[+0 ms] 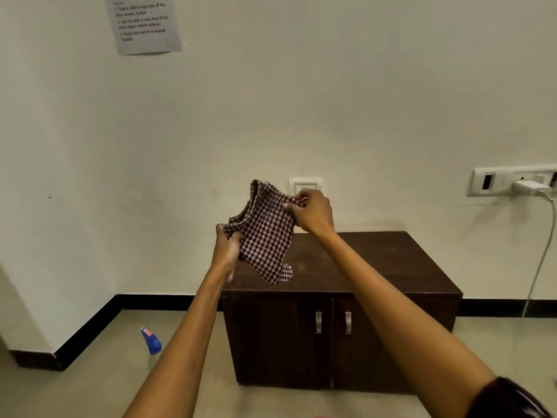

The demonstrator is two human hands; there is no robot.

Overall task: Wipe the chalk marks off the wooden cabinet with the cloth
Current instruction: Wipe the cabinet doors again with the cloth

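Note:
A dark brown wooden cabinet with two doors and metal handles stands against the wall. A brown-and-white checked cloth hangs in the air above the cabinet's left rear corner, held between both hands. My left hand grips its lower left edge. My right hand pinches its upper right corner. A faint pale smudge shows on the cabinet top just right of the cloth's hanging end.
A spray bottle with a blue cap stands on the floor left of the cabinet. A socket strip with a white charger and hanging cable is on the wall at right. A printed paper sheet hangs at upper left.

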